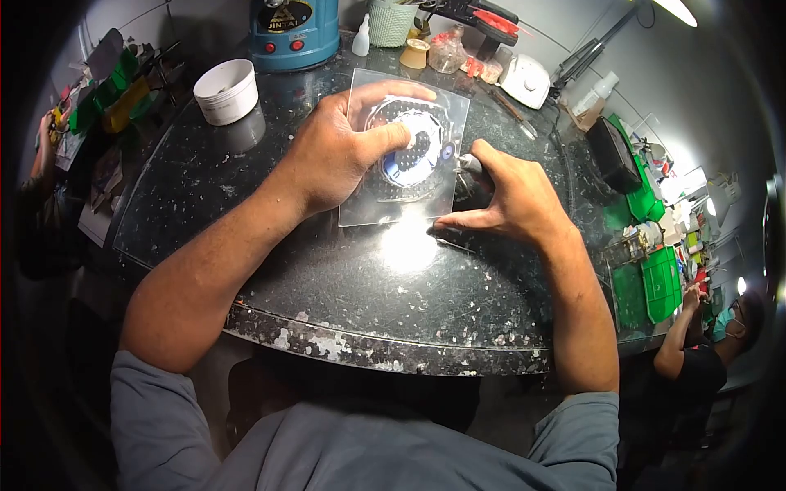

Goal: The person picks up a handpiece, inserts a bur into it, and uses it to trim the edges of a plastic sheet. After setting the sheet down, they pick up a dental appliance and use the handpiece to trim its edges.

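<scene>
dark speckled stone-look round table (246, 213) under a glass top fills the view; we sit at its near edge. at the back stand a blue cylindrical machine (293, 31), a white round plastic tub (227, 90), a small white dropper bottle (361, 37) and a pale green ribbed cup (391, 20). green plastic trays (661, 282) sit off to the right, where another person's arm (679, 331) reaches.

mid-table lies a clear square acrylic sheet (372, 209), flat on the glass, with a round piece of blue-and-white beaded mesh work (413, 151) on or under it; we cannot tell which.

our left hand (340, 147) is spread flat over the sheet, fingers curled round the far side of the round piece, thumb laid across it, pressing down rather than gripping.

our right hand (512, 200) is closed around a small metal-tipped hand tool (468, 164), tip at the sheet's right edge, forefinger stretched down to the table.

handling, as we judge it: the sheet looks light, stiff, slick on glass and prone to scratching; best pinned by flat palm pressure or lifted by its edges. the beaded piece looks delicate; hold it at the rim.
</scene>
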